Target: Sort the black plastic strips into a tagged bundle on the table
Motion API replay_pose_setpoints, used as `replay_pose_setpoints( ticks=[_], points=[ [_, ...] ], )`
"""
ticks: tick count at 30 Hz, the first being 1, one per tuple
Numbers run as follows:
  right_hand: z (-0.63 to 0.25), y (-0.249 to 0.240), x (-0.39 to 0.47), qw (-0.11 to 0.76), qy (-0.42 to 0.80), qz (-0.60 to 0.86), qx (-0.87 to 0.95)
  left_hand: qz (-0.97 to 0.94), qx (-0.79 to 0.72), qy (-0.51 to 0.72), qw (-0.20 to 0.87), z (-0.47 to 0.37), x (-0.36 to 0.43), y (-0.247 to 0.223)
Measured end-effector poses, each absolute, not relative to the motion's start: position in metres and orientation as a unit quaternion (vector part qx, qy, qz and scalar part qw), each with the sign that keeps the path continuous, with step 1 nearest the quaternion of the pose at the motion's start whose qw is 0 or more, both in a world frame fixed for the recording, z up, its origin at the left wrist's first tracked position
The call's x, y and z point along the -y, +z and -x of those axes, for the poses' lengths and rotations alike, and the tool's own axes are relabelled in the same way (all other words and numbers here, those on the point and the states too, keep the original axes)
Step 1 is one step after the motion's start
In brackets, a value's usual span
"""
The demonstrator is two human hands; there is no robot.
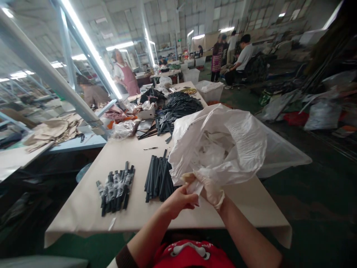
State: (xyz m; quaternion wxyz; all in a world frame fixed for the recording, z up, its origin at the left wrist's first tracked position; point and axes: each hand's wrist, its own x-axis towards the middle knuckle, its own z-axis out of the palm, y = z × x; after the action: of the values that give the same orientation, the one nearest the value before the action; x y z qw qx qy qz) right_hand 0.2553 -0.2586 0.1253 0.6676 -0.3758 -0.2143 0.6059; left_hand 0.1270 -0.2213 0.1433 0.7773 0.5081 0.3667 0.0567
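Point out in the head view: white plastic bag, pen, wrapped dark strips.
White plastic bag (pixel 251 143): head view, right side of its open mouth.
Pen (pixel 150 148): head view, middle of its barrel.
Wrapped dark strips (pixel 119 188): head view, wrapping around their middle.

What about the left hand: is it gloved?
No, the left hand is bare; only the right hand wears a pale glove.

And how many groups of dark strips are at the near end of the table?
2: wrapped bundles at left, a stack right of them. The white bag may hide more.
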Motion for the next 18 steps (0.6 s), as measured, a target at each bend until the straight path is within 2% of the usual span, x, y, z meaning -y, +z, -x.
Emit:
replay_pose_setpoints(
  ticks=[3, 7, 9, 11, 14, 18],
  points=[
    [-0.262, 0.138, 0.249, 0.697, 0.618, 0.321, 0.170, -0.556, -0.411, 0.083, 0.718, -0.105, 0.212, 0.135],
    [-0.260, 0.143, 0.245, 0.710, 0.603, 0.330, 0.151, -0.673, -0.484, 0.266, 0.493, -0.086, 0.200, 0.143],
    [-0.252, 0.146, 0.244, 0.714, 0.590, 0.342, 0.160, -0.709, -0.468, 0.307, 0.428, -0.086, 0.198, 0.153],
    [-0.242, 0.151, 0.244, 0.706, 0.596, 0.347, 0.162, -0.733, -0.436, 0.266, 0.449, -0.091, 0.199, 0.159],
    [-0.233, 0.157, 0.247, 0.695, 0.605, 0.358, 0.151, -0.704, -0.420, 0.202, 0.535, -0.100, 0.201, 0.154],
    [-0.227, 0.156, 0.253, 0.655, 0.640, 0.352, 0.195, -0.643, -0.420, 0.242, 0.593, -0.100, 0.199, 0.142]
  ],
)
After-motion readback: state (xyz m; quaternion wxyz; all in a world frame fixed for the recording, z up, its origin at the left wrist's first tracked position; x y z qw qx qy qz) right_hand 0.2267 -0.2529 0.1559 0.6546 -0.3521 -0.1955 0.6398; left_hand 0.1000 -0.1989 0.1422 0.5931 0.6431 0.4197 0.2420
